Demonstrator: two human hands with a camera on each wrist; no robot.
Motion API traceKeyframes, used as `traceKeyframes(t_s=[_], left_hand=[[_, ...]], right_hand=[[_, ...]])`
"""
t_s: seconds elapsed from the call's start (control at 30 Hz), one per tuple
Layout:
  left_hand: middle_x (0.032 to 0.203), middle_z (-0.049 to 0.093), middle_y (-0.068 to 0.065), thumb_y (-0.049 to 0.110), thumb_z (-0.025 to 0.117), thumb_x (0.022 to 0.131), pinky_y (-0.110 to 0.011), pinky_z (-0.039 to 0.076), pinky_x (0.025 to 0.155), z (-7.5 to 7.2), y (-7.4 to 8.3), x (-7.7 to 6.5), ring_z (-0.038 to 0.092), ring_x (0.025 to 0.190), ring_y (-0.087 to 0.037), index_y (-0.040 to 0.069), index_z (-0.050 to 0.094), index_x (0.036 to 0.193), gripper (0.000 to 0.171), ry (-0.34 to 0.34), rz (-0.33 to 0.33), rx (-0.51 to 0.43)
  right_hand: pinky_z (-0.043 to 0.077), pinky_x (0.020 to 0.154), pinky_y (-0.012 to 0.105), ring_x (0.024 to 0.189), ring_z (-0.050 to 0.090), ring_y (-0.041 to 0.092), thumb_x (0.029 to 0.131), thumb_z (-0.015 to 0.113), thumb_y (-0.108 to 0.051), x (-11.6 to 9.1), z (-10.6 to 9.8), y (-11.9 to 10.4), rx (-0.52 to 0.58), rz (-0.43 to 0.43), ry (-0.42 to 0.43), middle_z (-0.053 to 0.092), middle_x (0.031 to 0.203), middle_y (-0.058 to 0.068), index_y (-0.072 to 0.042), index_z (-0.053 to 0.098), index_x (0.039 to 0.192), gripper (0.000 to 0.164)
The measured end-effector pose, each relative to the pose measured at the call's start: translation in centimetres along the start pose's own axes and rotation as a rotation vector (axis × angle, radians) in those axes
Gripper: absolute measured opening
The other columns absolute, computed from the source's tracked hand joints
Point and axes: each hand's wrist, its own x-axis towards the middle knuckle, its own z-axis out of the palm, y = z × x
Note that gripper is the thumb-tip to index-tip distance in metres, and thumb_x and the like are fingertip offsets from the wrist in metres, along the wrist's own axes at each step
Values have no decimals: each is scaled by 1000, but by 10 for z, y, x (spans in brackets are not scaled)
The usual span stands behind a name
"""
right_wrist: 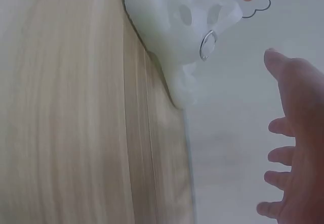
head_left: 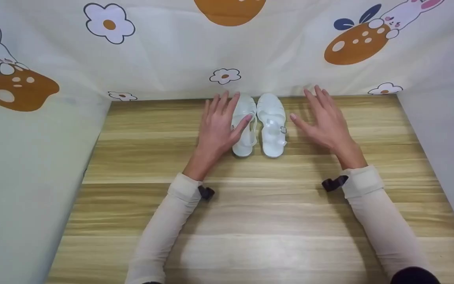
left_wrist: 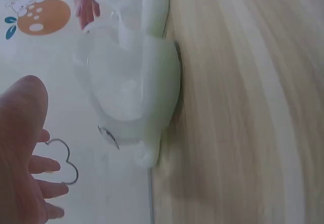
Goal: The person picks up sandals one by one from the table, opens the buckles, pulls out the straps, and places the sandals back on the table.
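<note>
Two pale, translucent jelly sandals stand side by side on the wooden floor, toes toward the back wall. My left hand [head_left: 220, 125] hovers over the outer side of the left sandal [head_left: 244, 148], its fingers spread and partly covering it in the head view. To the right of the right sandal [head_left: 272, 138], my right hand [head_left: 325, 120] is held apart from it, fingers spread and thumb toward the shoe. A small metal buckle [right_wrist: 208, 45] shows on the right sandal's strap. The left wrist view shows the left sandal's heel [left_wrist: 162, 77] close by, with the hand beside it. Neither hand holds anything.
A pale cloth [head_left: 164, 67] printed with flowers, rabbits and orange fruit hangs behind the sandals and along both sides. Wood-grain flooring [head_left: 250, 221] stretches in front. Each cream sleeve has a small black device [head_left: 206, 193] at the wrist.
</note>
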Motion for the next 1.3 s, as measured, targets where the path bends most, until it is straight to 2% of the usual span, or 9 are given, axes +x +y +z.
traceKeyframes(t_s=[0.2, 0.23, 0.43, 0.53, 0.73, 0.87, 1.0, 1.17, 1.3], left_hand=[[162, 56, -16, 57, 54, 110, -49, 43, 126, 7, 20, -5, 53, 150, -34, 10, 50, 161, 69, 28, 84, -169], [158, 59, -15, 54, 57, 110, -47, 45, 125, 8, 23, -5, 56, 147, -33, 9, 52, 158, 66, 29, 97, -187], [131, 76, -10, 36, 64, 108, -45, 54, 113, 17, 41, -2, 71, 125, -28, 7, 66, 136, 41, -9, 165, -189], [120, 79, -6, 30, 64, 107, -45, 52, 116, 22, 46, 0, 74, 118, -25, 9, 68, 127, 29, -41, 179, -172], [108, 82, -2, 26, 66, 106, -46, 44, 124, 26, 51, 1, 75, 115, -25, 12, 73, 114, 18, -74, 180, -105], [104, 82, -1, 30, 67, 107, -48, 48, 118, 27, 51, 0, 73, 112, -26, 15, 76, 112, 18, -100, 182, -36], [112, 82, -2, 27, 70, 105, -46, 51, 109, 26, 53, -2, 69, 114, -26, 15, 76, 115, 16, -106, 196, -2], [114, 78, -9, 14, 72, 103, -38, 59, 98, 25, 59, -7, 70, 110, -27, 9, 74, 114, 12, -82, 239, -116], [109, 75, -13, 13, 71, 103, -39, 63, 89, 26, 64, -9, 74, 104, -29, 3, 71, 115, 15, -117, 179, -150]], right_hand=[[27, 127, 73, 165, 27, 41, 101, 62, -67, -8, 7, -8, 137, 21, 29, 24, 181, 8, -26, 37, 169, 83], [31, 125, 72, 162, 33, 42, 101, 62, -65, -9, 9, -9, 157, 21, 34, 26, 181, 8, -26, 38, 169, 82], [55, 110, 61, 152, 48, 41, 104, 67, -49, -14, 20, -14, 340, -16, 52, 36, 175, 13, -21, 42, 167, 73], [60, 104, 57, 145, 54, 41, 105, 69, -42, -18, 26, -15, 433, -30, 38, 43, 169, 13, -19, 45, 165, 69], [63, 99, 50, 130, 68, 37, 107, 68, -36, -24, 38, -17, 476, -37, 2, 54, 158, 19, -9, 48, 161, 64], [64, 99, 47, 125, 71, 33, 106, 69, -38, -26, 42, -17, 486, -14, -31, 57, 155, 20, -3, 53, 156, 63], [63, 100, 45, 125, 72, 32, 106, 70, -41, -27, 44, -18, 501, 21, -63, 62, 150, 19, -4, 61, 149, 58], [62, 102, 48, 122, 74, 32, 105, 72, -35, -29, 48, -17, 503, 42, -91, 70, 141, 16, -6, 70, 139, 45], [61, 104, 44, 121, 75, 31, 104, 75, -31, -29, 53, -15, 538, 52, -107, 76, 131, 16, -6, 73, 133, 39]])
